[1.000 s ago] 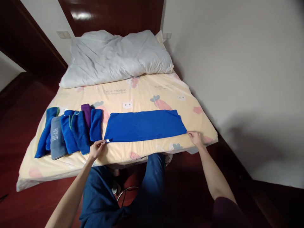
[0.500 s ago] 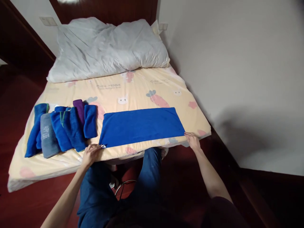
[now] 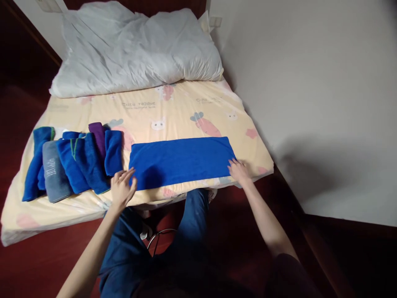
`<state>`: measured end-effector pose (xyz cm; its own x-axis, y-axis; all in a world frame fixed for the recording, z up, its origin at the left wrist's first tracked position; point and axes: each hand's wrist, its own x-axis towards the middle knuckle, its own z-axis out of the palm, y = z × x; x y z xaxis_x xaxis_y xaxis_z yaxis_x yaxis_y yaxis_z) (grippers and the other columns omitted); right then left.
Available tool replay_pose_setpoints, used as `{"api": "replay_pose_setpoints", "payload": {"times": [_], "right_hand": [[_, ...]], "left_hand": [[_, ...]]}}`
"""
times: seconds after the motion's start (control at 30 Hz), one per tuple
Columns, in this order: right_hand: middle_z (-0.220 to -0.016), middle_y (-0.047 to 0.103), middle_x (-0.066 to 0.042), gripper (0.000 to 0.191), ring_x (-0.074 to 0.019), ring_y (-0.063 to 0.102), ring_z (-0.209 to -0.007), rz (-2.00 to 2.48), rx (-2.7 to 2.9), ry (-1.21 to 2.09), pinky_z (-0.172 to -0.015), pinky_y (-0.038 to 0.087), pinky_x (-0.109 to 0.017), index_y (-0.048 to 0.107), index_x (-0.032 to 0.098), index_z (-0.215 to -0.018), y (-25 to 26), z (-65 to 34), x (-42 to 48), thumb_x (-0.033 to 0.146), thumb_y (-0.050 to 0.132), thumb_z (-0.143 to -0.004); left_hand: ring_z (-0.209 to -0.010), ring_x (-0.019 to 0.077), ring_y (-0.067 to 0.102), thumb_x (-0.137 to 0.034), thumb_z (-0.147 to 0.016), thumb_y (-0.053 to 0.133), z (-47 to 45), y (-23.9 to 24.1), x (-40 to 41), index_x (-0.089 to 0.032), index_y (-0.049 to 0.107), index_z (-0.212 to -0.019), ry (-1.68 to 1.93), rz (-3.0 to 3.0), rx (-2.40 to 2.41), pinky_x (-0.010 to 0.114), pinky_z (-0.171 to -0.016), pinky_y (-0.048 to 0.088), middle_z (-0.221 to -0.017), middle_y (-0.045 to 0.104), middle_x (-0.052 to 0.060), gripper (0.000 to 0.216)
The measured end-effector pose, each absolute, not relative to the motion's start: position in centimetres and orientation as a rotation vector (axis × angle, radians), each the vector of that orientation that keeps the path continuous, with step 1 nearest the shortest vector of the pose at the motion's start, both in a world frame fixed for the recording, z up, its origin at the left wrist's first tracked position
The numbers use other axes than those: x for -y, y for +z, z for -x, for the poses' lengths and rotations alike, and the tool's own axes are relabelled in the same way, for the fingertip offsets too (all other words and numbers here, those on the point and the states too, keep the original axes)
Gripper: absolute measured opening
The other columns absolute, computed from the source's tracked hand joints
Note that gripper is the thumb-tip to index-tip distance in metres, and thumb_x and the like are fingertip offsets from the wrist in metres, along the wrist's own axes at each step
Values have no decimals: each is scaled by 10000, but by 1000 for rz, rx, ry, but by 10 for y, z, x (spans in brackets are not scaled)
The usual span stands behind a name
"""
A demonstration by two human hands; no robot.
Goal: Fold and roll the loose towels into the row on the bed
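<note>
A blue towel (image 3: 182,160) lies flat on the bed, folded into a long strip near the front edge. My left hand (image 3: 122,187) hovers at its left end, fingers spread, with nothing in them. At the right end my right hand (image 3: 238,170) rests on the towel's edge, fingers stretched out over the cloth. To the left of my left hand lie several rolled or folded towels: a grey one with white lettering (image 3: 56,174), a purple one (image 3: 97,136), a small blue one (image 3: 113,154) and other blue ones with green trim.
The bed (image 3: 173,118) has a yellow sheet with rabbit and carrot prints. A crumpled pale quilt (image 3: 136,49) lies across its head end. A grey wall (image 3: 310,82) stands on the right. On the dark red floor, a cable (image 3: 158,234) runs between my legs.
Both hands have let go of the blue towel's front corners. My left hand has risen and opened; my right has shifted up and inward onto the right end. The view has tilted slightly down.
</note>
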<state>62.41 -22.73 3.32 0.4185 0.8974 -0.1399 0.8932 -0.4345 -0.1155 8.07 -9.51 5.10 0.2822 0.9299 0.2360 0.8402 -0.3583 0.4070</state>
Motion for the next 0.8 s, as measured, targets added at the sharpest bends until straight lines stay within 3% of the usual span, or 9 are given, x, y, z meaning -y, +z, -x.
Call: {"api": "replay_pose_setpoints", "payload": {"times": [0.1, 0.2, 0.33, 0.43, 0.63, 0.8], "right_hand": [[-1636, 325, -103, 583, -390, 241, -1514, 2217, 1763, 94, -1193, 217, -617, 383, 182, -1565, 48, -540, 170, 417, 355, -1032], [-1675, 228, -35, 595, -322, 162, -1551, 2001, 1903, 153, -1243, 139, -559, 312, 211, -1596, 37, -449, 128, 419, 336, -1038], [-1683, 187, -19, 616, -240, 92, -1572, 1886, 2089, 407, -1271, 54, -502, 249, 197, -1613, -10, -379, 120, 232, 339, -1005], [-1687, 147, -20, 649, -240, 49, -1576, 1909, 2060, 482, -1269, 30, -519, 212, 201, -1621, -36, -371, 128, 229, 373, -993], [-1690, 113, -6, 632, -225, 25, -1577, 1886, 2091, 498, -1273, 29, -501, 234, 206, -1615, -32, -379, 128, 243, 376, -1000], [-1690, 133, -14, 584, -209, 93, -1573, 1929, 2089, 446, -1278, 51, -469, 279, 216, -1602, -30, -406, 133, 409, 311, -1051]], "left_hand": [[-1506, 317, 285, -333, -945, 442, -169, 67, 82, -214, 417, -1538, 718, -2381, -1452, 532, -1230, 224, -1630, 347, 53, 605], [-1564, 314, 115, -317, -959, 404, -236, 46, 77, -154, 300, -1592, 675, -2427, -1302, 536, -1267, 103, -1686, 155, 73, 661], [-1562, 292, 123, -264, -969, 332, -257, -15, 90, -115, 306, -1586, 554, -2422, -1317, 527, -1266, 125, -1665, 215, 116, 635], [-1559, 269, 150, -275, -998, 281, -246, -47, 102, -116, 311, -1584, 502, -2427, -1338, 505, -1271, 137, -1657, 239, 116, 608], [-1559, 265, 150, -307, -1004, 314, -240, -50, 104, -157, 295, -1594, 531, -2433, -1333, 505, -1273, 135, -1664, 216, 97, 609], [-1555, 254, 174, -364, -1011, 327, -212, -46, 94, -190, 323, -1587, 534, -2416, -1404, 488, -1272, 129, -1668, 217, 79, 602]]}}
